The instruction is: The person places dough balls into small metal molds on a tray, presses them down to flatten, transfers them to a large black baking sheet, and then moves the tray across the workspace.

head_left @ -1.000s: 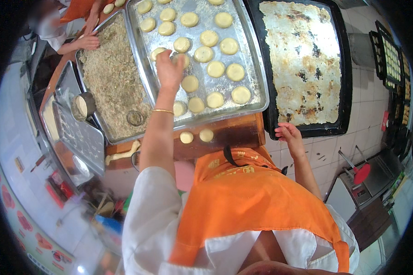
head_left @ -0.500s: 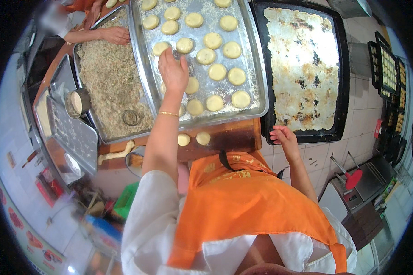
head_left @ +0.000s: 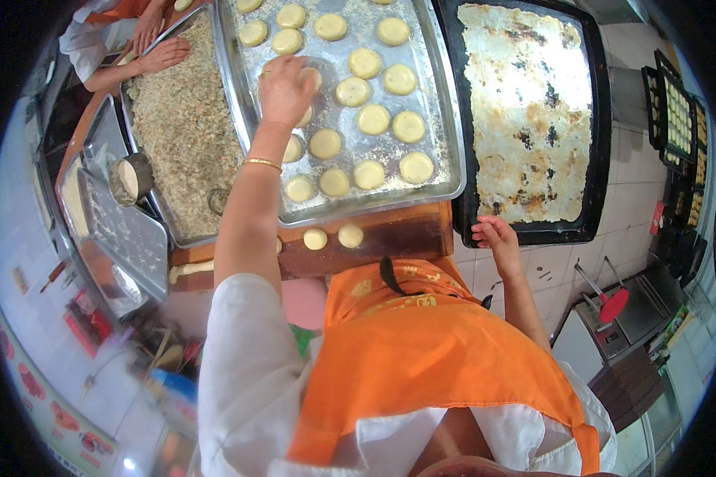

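Observation:
My left hand (head_left: 286, 89) is over the left part of a floured silver tray (head_left: 441, 195), fingers curled down round a pale dough round that it mostly hides. Another dough round (head_left: 311, 78) shows beside its thumb. Several flat, yellowish dough rounds (head_left: 324, 145) lie spread over this tray. My right hand (head_left: 497, 238) is at the near left corner of a black baking tray (head_left: 601, 159); its fingers are bent together in front of the rim, and what they hold, if anything, is hidden.
Left of the silver tray is a tray of crumbly filling (head_left: 183, 119) with a ring cutter in it. A co-worker's hand (head_left: 167, 54) rests at its far edge. A metal cup (head_left: 131, 179) stands beside it. Two dough rounds (head_left: 351, 235) sit on the wooden edge.
My left hand has moved up and left, and its fingers have curled over a dough round. My right fingers have drawn closer together. The co-worker's hand has drawn back left.

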Available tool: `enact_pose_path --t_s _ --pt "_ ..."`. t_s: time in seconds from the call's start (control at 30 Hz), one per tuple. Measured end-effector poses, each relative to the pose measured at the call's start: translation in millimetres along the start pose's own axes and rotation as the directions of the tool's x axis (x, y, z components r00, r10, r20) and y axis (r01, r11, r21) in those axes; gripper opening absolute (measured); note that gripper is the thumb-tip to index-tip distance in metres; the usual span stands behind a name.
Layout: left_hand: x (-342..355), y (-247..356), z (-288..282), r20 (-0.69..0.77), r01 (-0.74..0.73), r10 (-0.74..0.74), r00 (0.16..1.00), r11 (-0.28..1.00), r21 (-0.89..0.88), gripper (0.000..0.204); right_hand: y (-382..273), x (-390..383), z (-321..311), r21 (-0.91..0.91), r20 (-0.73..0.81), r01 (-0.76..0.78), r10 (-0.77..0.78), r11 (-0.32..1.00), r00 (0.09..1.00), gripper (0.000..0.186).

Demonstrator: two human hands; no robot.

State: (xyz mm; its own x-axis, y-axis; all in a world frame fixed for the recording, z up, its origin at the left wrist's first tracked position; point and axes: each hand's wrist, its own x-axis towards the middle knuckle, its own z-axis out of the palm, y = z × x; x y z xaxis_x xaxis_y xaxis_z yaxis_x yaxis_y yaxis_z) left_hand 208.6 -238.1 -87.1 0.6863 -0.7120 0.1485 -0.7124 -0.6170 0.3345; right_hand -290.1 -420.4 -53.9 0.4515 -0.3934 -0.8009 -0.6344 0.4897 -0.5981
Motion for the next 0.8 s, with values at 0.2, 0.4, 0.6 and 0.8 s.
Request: enact_pose_path --t_s 0.2,0.4,0.6,0.8 --pt "-10 -49 -10 -0.087 0.049 -0.045 0.995 0.998 0.045 0.031 1 3 3 0.0 0.033 0.011 -0.011 1.0 0.999 0.026" --pt "-30 -27 -16 -0.15 0.133 -0.122 0.981 0.989 0.067 0.028 0 10 3 0.01 0.045 0.007 -0.008 1.0 0.999 0.028" --pt "-53 11 -4 -0.047 0.233 -0.234 0.971 0.972 -0.018 0.043 -8 15 7 0.01 0.038 0.009 -0.009 1.0 0.999 0.027" --pt "-12 5 8 -0.116 0.09 -0.097 0.989 0.994 -0.064 0.046 -4 17 7 0.03 0.064 -0.027 0.025 0.999 0.998 0.026"
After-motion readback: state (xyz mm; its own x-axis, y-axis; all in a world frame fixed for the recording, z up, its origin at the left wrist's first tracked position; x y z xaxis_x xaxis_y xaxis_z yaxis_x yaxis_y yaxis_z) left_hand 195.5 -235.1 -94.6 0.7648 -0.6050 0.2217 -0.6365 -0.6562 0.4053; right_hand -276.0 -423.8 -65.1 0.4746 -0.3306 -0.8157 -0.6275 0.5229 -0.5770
